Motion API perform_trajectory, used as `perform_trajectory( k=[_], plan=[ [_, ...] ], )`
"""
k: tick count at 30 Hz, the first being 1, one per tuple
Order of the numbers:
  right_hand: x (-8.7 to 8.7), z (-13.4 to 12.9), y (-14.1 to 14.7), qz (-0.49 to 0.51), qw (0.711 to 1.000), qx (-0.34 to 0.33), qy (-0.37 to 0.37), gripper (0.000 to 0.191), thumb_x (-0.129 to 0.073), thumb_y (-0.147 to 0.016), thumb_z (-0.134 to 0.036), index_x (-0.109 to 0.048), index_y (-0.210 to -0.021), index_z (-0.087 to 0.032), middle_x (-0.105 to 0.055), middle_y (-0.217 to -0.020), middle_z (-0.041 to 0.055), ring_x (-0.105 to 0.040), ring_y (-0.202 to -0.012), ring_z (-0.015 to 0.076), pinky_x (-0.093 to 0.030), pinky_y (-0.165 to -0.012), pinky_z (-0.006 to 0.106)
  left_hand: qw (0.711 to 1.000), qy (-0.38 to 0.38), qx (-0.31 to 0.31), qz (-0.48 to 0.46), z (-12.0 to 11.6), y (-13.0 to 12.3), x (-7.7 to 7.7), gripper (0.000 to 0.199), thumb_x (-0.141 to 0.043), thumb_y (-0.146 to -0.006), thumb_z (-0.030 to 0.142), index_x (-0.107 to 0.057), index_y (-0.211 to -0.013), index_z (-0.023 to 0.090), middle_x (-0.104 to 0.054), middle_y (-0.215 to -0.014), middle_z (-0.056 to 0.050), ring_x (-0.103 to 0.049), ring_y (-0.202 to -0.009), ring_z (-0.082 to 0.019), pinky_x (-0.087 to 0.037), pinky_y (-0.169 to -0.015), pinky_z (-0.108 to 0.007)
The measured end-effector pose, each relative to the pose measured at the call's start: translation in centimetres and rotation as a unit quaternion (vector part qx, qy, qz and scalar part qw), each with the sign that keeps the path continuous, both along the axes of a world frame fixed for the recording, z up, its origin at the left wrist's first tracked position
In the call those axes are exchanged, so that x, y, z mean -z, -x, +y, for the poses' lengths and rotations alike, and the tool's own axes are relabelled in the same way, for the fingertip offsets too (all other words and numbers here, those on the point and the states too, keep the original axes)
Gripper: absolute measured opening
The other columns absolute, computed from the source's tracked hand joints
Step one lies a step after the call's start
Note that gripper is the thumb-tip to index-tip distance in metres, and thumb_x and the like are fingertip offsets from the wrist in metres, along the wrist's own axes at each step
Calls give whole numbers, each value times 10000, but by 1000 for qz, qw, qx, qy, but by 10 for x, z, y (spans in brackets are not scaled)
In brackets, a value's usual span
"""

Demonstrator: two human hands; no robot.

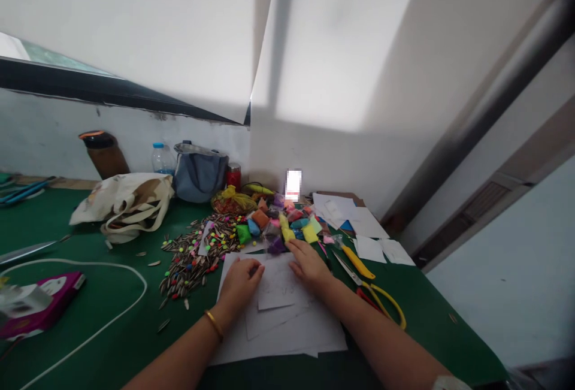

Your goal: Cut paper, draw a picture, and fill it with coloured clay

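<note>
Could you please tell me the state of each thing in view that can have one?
Left hand, fingers curled
Right hand, fingers extended
Papers, overlapping, flat
Packets, heaped
Seeds, loose, heaped
Phone, upright, screen lit
Clear bottle, capped, upright
Brown bottle, lid on
Blue bag, upright
Canvas bag, slumped
Cable, loosely curved
Scissors, lying flat

I can see the left forearm (179, 345) and the right forearm (381, 336) slanting inward, the hands just apart. The left hand (240, 285) curls its fingers in toward the right; the right hand (312, 267) reaches slightly farther forward, back upward, fingers extended and thumb parted from them.
</note>
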State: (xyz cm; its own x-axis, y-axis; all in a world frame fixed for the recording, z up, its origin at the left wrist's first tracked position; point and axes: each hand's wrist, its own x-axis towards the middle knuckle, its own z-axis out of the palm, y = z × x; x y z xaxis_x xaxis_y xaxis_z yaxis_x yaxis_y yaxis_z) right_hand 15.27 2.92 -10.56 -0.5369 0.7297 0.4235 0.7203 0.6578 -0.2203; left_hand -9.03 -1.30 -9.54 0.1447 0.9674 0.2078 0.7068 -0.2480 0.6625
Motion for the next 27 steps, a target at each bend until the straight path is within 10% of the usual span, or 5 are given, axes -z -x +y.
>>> perform_trajectory(
  k=[8, 21, 27],
  plan=[
    [7, -9, -53, -10, 1000, -5, 21, 478, -501, -935, -282, -464, -1399, -172, -482, -1429, 140, -406, -1349, 262, -359, -1117, 485, 999, 9, -31, -15, -3, -4, -12, 276, -463, -895, 361, -667, -794, 205, -689, -802, -40, -612, -832, -227, -419, -891, -381],
    [-13, -42, 37, 101, 992, 3, 80, 361, -628, -855, -233, -627, -1216, -221, -617, -1248, 97, -536, -1173, 242, -424, -1019, 422, 993, -71, -15, -94, 1, 5, 13, 282, -552, -878, 442, -685, -830, 197, -693, -854, -56, -619, -853, -224, -466, -786, -349],
    [-10, -52, 51, 206, 976, -28, 68, 246, -650, -880, -333, -684, -1099, -226, -710, -1009, 69, -620, -973, 219, -471, -893, 371, 992, -96, 74, -26, -11, -2, 2, 254, -544, -917, 390, -698, -800, 225, -708, -833, -26, -621, -848, -188, -323, -1048, -431]
  ],
)
